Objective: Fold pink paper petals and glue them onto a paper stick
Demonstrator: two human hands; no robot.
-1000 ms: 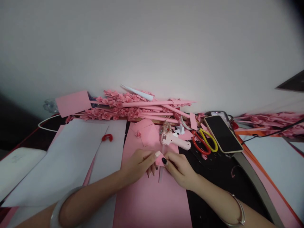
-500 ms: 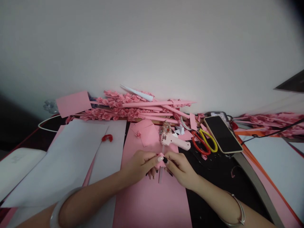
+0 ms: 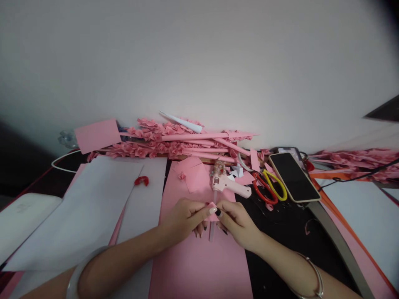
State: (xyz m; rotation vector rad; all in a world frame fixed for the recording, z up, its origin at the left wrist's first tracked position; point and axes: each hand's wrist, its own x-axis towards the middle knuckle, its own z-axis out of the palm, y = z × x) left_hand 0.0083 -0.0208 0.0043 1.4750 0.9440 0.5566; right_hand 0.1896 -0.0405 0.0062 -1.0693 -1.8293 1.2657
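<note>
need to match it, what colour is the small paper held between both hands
The small paper is pink; it shows best in the head view.

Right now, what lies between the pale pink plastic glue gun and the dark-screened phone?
In the head view, a red looped handle and a yellow looped handle lie between the glue gun and phone, plus pink paper scraps.

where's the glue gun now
In the head view, the glue gun lies just right of centre, beyond the right hand, left of the red handle.
</note>
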